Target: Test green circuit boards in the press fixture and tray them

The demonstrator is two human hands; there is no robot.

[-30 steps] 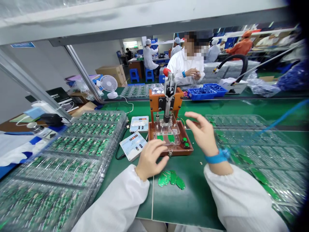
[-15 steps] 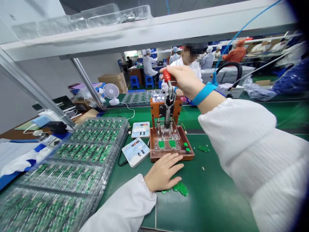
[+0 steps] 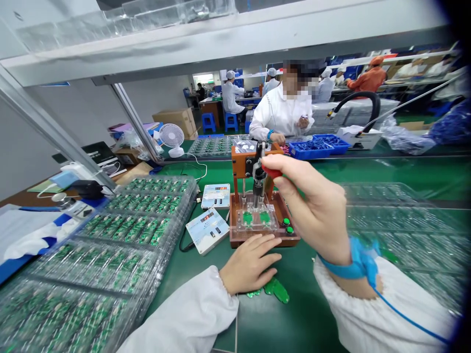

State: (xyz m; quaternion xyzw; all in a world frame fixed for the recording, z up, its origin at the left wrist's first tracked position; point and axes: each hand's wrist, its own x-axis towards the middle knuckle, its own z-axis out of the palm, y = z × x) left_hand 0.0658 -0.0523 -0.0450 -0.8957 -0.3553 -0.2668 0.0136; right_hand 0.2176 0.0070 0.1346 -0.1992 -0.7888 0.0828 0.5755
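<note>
Right hand closed on press lever, two boards in the fixture

Green bench [image 3: 279, 326] spans the space before you. To your left, a stacked clear tray [image 3: 178, 230] carries rows of circuit boards. To your right, clear trays [image 3: 408, 245], blurred, partly behind your right arm.

Press fixture [image 3: 241, 167] stands mid-bench: orange upright frame, brown base, clear plates over the base.

Your right hand [image 3: 318, 203] is at the upper right of the press, thumb and fingers clamped on its red handle. Your left hand [image 3: 249, 267] is palm down in front of the base, fingers slightly apart and grasping nothing visible; fingertips at the base's front edge, contact hard to tell.

Two display boxes [image 3: 208, 233] sit left of the press, one behind the other, red digits lit. Blue strap [image 3: 340, 262] around your right wrist, cord trailing right.

Loose green boards [image 3: 278, 290] lie in a small pile beside your left thumb, partly covered by that hand. Red handle [image 3: 271, 169] angles toward you. Two fixture boards [image 3: 264, 217] lie side by side, seen through the clear plates. Smallest: two green buttons [image 3: 286, 222] on the base's right side.
</note>
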